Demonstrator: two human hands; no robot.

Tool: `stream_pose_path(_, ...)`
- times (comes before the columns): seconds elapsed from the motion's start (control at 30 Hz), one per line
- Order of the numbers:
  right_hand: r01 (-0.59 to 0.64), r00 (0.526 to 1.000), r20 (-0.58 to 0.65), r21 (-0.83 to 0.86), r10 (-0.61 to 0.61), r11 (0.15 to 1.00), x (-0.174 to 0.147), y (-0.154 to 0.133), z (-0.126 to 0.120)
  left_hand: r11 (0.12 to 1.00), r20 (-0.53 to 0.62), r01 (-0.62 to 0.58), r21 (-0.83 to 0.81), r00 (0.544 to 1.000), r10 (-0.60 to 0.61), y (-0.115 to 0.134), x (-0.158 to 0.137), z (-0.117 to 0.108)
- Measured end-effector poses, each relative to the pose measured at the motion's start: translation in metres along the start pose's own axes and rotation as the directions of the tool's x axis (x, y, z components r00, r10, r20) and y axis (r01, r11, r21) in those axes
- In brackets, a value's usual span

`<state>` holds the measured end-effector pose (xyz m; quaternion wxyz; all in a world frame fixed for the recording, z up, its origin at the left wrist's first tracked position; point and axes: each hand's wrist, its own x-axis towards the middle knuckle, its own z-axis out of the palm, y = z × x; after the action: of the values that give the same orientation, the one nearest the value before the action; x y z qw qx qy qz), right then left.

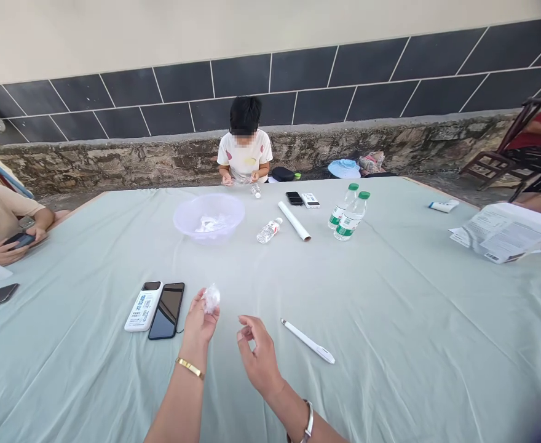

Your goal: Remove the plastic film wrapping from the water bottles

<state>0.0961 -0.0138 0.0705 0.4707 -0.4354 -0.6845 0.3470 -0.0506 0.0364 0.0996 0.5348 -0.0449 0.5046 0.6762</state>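
Ahead, the table (390, 307) lies broad and bare between the hands and the bowl (209, 216); its near edge is out of view. Left hand (200, 320) pinches a crumpled clear wad (212, 298) at the fingertips, above the cloth. Right hand (257, 352) is loosely curled, holding nothing, near a slim white pen (308, 341). Cloth pale green, creased; phone (167, 310) glossy black.

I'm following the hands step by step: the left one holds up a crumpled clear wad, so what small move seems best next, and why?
Probably carry the wad forward and drop it in the bowl. The left hand pinches it above the cloth, the right hand is empty beside it, and the bowl already holds similar crumpled clear pieces. That is a guess from the likeness.
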Motion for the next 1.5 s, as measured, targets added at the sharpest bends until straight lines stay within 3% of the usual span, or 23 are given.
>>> stream_pose_path(0.13,-0.004,0.984,0.178,-0.104,0.023,0.995,-0.04,0.03,0.011,0.997,0.023,0.079,0.011,0.997,-0.079,0.022,0.031,0.041)
stream_pose_path(0.23,0.03,0.958,0.285,-0.187,0.025,0.982,-0.063,0.044,0.019,0.997,0.085,0.07,-0.012,0.994,-0.069,0.061,0.05,0.089)
stream_pose_path(0.33,0.076,0.942,0.335,-0.264,0.017,0.962,-0.07,0.047,0.021,0.998,0.192,0.027,-0.063,0.981,-0.014,0.104,0.063,0.13)
stream_pose_path(0.4,0.088,0.937,0.348,-0.283,0.016,0.955,-0.068,0.045,0.022,0.999,0.245,0.03,-0.034,0.969,-0.021,0.118,0.068,0.141)
stream_pose_path(0.5,0.094,0.938,0.346,-0.304,0.018,0.948,-0.063,0.04,0.023,0.994,0.29,0.044,0.101,0.954,-0.072,0.097,0.066,0.12)
stream_pose_path(0.67,0.047,0.95,0.31,-0.282,0.044,0.958,-0.058,0.04,0.028,0.969,0.269,0.081,0.235,0.952,-0.145,0.011,0.033,0.027)
stream_pose_path(0.77,-0.02,0.971,0.229,-0.236,0.075,0.972,-0.058,0.044,0.033,0.977,0.263,-0.026,0.213,0.964,-0.031,-0.023,0.006,-0.017)
stream_pose_path(0.87,-0.044,0.99,0.122,-0.186,0.067,0.982,-0.055,0.046,0.034,0.928,0.276,-0.21,0.308,0.953,0.124,-0.04,-0.013,-0.043)
stream_pose_path(0.97,-0.007,1.0,-0.032,-0.224,0.0,0.975,-0.044,0.049,0.02,0.754,0.25,-0.369,0.543,0.928,0.275,-0.054,-0.022,-0.061)
stream_pose_path(1.07,-0.009,0.982,-0.173,-0.431,-0.073,0.902,-0.029,0.056,-0.015,0.469,0.307,-0.446,0.763,0.887,0.344,-0.072,-0.025,-0.077)
stream_pose_path(1.2,-0.278,0.952,-0.294,-0.71,0.086,0.647,-0.021,0.075,-0.064,-0.001,0.471,-0.498,0.867,0.819,0.327,-0.093,-0.029,-0.087)
stream_pose_path(1.27,-0.36,0.933,-0.3,-0.776,0.199,0.518,-0.024,0.084,-0.075,-0.181,0.532,-0.5,0.847,0.793,0.297,-0.098,-0.03,-0.088)
stream_pose_path(1.33,-0.378,0.922,-0.282,-0.804,0.264,0.46,-0.027,0.09,-0.078,-0.266,0.553,-0.491,0.83,0.789,0.268,-0.1,-0.031,-0.087)
stream_pose_path(1.5,-0.429,0.898,-0.308,-0.771,0.314,0.471,-0.024,0.09,-0.075,-0.33,0.531,-0.443,0.833,0.807,0.257,-0.097,-0.032,-0.085)
